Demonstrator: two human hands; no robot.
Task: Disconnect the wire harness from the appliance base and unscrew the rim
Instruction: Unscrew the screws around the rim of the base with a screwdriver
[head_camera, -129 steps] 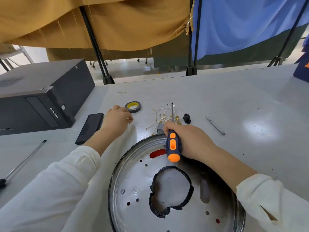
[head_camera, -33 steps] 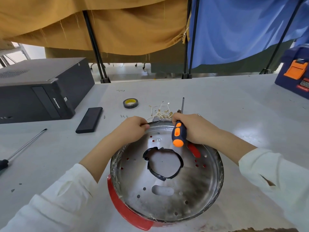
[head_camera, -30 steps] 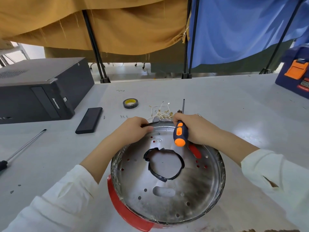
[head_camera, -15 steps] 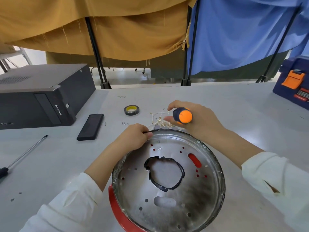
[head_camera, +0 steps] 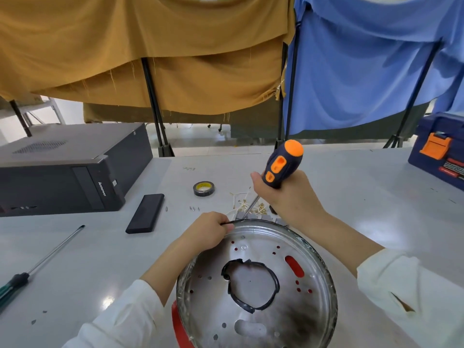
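Fingers of the left hand [head_camera: 208, 231] are curled together, pinching a thin black strip at the far rim of the metal base [head_camera: 253, 285], probably to steady that edge for the tool. This base sits nearest, a round, shiny pan pierced with small holes, with a ragged black ring round its middle opening and a red shell showing beneath. Just beyond, the right hand [head_camera: 288, 197] wraps its fingers round a chunky blue-and-orange screwdriver [head_camera: 281, 164], held steeply so the slim steel shaft angles down at the rim, seemingly onto a screw I cannot make out. Behind the rim lies a tangle of pale wires [head_camera: 247, 203] with brass ends, apparently already free. Farther off sit a tape roll [head_camera: 204, 189] and a matte black computer case [head_camera: 65, 169].
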